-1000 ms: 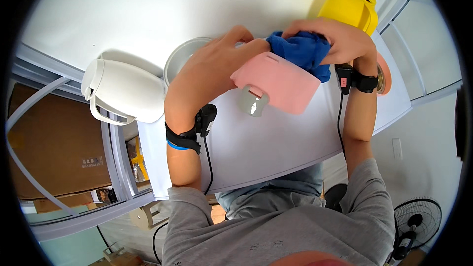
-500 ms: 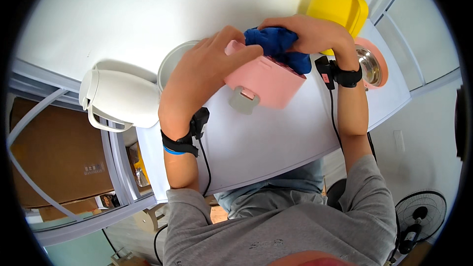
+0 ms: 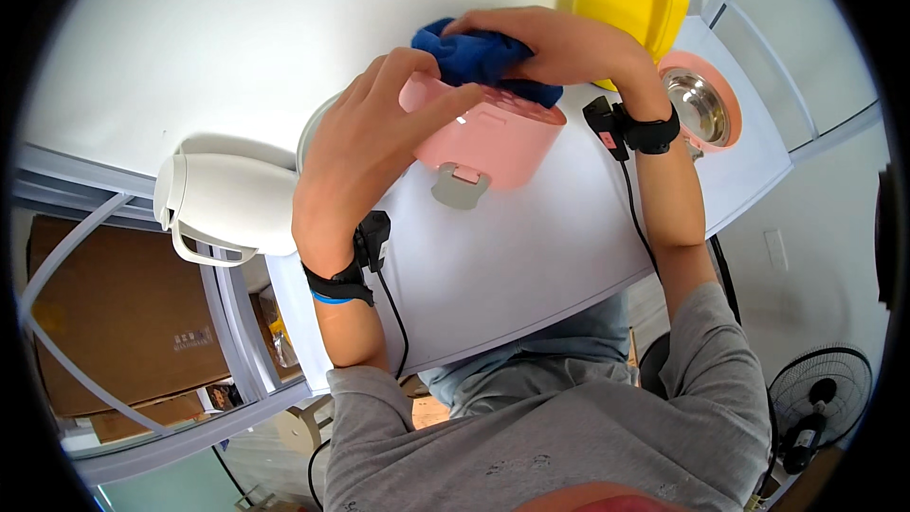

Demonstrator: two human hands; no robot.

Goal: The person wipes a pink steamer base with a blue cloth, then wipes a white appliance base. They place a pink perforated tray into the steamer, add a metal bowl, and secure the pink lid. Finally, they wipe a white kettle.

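A pink box-shaped container [image 3: 502, 147] with a grey clasp [image 3: 461, 187] on its near side is held tilted above the white table. My left hand [image 3: 365, 137] grips it by its left end, thumb along the near rim and fingers over the far side. A crumpled dark blue cloth [image 3: 469, 55] lies over the container's far rim and reaches partly into its opening. Closed over that cloth from the right is my right hand [image 3: 573, 45], its fingertips partly hidden in the folds. The container's inside is mostly covered.
A white jug [image 3: 237, 199] lies on its side at the left, beside a round grey-rimmed thing [image 3: 311, 128] half behind my left hand. A yellow jug [image 3: 626, 5] is at the far right, near a pink-rimmed metal bowl [image 3: 697, 104]. Black cables [image 3: 637, 213] run from both wrists across the table [image 3: 512, 256].
My hands, the container and the cloth have shifted left and slightly away from me. The cloth now sits further over the container's far left rim. The whole view has turned slightly.
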